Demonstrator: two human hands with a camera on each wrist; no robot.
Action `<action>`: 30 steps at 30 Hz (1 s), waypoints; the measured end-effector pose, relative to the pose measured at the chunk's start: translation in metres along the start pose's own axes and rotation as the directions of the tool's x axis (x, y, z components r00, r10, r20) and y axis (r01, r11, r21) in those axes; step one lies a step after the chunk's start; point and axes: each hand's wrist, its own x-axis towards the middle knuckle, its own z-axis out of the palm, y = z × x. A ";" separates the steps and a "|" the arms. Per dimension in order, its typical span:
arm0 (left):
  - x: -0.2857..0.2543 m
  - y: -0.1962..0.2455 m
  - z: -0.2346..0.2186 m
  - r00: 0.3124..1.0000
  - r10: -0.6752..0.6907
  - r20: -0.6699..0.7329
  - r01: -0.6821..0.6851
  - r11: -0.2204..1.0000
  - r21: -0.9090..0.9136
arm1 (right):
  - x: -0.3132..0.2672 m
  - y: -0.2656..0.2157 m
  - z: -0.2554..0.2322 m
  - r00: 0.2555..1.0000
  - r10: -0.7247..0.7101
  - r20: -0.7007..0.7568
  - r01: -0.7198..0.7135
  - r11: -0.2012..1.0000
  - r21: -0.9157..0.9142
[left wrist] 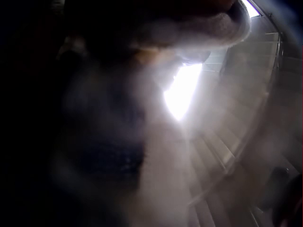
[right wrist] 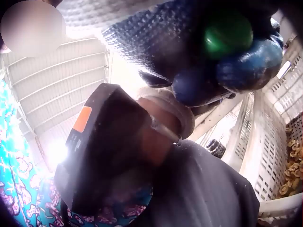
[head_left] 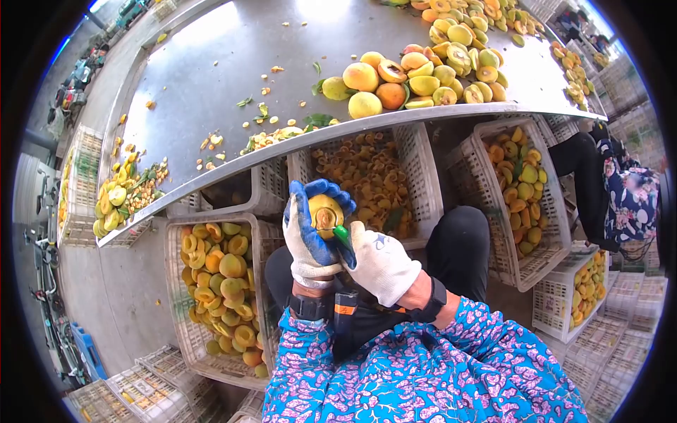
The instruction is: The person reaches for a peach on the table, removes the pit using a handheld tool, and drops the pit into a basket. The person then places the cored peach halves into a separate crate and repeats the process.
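Note:
My gloved left hand (head_left: 310, 229) holds a yellow-orange fruit (head_left: 325, 213) in curled blue fingers, its cut face with a brown centre turned up. Close against it on the right, my gloved right hand (head_left: 381, 262) grips a tool by its green handle (head_left: 342, 233); the tool's working end cannot be made out. In the right wrist view the green handle (right wrist: 229, 34) shows between the blue fingers of my right hand (right wrist: 189, 52). The left wrist view is dark and blurred, with no clear detail of the hand.
A metal table (head_left: 233, 70) lies ahead, with a pile of fruit (head_left: 423, 77) and scraps near its edge. Crates of fruit stand at left (head_left: 185, 338) and right (head_left: 518, 271). Between them, beyond my hands, is a crate of small pieces (head_left: 429, 183). Another person's floral garment (head_left: 630, 201) shows far right.

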 end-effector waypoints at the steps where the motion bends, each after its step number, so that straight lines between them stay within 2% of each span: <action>1: 0.000 -0.001 -0.003 1.000 -0.008 -0.006 0.008 1.000 0.021 | 0.000 0.002 0.001 1.000 0.003 0.025 -0.003 1.000 0.004; 5: 0.003 -0.004 -0.009 0.999 -0.034 -0.027 0.037 0.991 0.131 | -0.001 0.010 0.008 0.995 0.027 0.093 -0.037 0.993 0.109; 8: 0.004 -0.004 -0.005 0.997 -0.081 0.005 0.078 0.969 0.233 | 0.002 0.021 0.001 0.983 -0.010 0.184 -0.041 0.962 0.272; 9: 0.004 -0.003 -0.002 0.995 -0.095 0.003 0.090 0.957 0.275 | 0.004 0.024 -0.006 0.965 -0.012 0.262 -0.090 0.923 0.375; 12: 0.003 -0.004 0.007 0.991 -0.132 0.004 0.121 0.927 0.354 | 0.008 0.027 -0.026 0.885 -0.040 0.464 -0.285 0.742 0.607; 13: 0.002 -0.006 0.009 0.992 -0.126 0.006 0.114 0.919 0.376 | 0.008 0.027 -0.033 0.819 0.004 0.574 -0.448 0.629 0.635; 15: 0.001 -0.006 0.012 0.994 -0.108 0.009 0.094 0.902 0.422 | 0.006 0.023 -0.051 0.635 0.020 0.772 -0.727 0.353 0.589; 16: 0.002 -0.008 0.012 0.996 -0.093 0.003 0.082 0.898 0.433 | 0.003 0.024 -0.049 0.660 -0.018 0.751 -0.723 0.256 0.641; 19: 0.004 -0.012 0.010 0.999 -0.051 0.004 0.043 0.876 0.481 | 0.002 0.023 -0.042 0.690 0.036 0.723 -0.706 0.256 0.660; 21: 0.003 -0.012 0.011 0.999 -0.034 0.027 0.015 0.848 0.529 | 0.000 0.034 -0.040 0.623 -0.149 0.768 -0.776 0.002 0.631; 22: 0.003 -0.012 0.013 0.996 -0.070 0.048 0.034 0.843 0.537 | -0.001 0.039 -0.039 0.592 -0.245 0.768 -0.804 -0.120 0.582; 25: 0.007 -0.010 0.016 0.980 -0.160 0.117 0.075 0.846 0.528 | -0.008 0.037 -0.032 0.578 -0.423 0.697 -0.816 -0.318 0.483; 26: 0.010 -0.009 0.015 0.973 -0.180 0.142 0.085 0.859 0.505 | -0.008 0.033 -0.038 0.606 -0.370 0.705 -0.796 -0.282 0.536; 27: 0.011 -0.009 0.012 0.965 -0.201 0.167 0.098 0.870 0.483 | -0.006 0.035 -0.038 0.605 -0.388 0.695 -0.797 -0.292 0.529; 28: 0.012 -0.011 0.010 0.974 -0.137 0.179 0.032 0.870 0.493 | -0.005 0.038 -0.039 0.605 -0.407 0.684 -0.796 -0.303 0.524; 29: 0.015 -0.011 0.008 0.989 -0.121 0.087 0.077 0.916 0.394 | -0.003 0.040 -0.042 0.607 -0.424 0.672 -0.795 -0.309 0.522; 30: 0.019 -0.011 0.004 0.994 -0.112 -0.006 0.109 0.953 0.282 | -0.003 0.040 -0.049 0.623 -0.424 0.657 -0.779 -0.261 0.571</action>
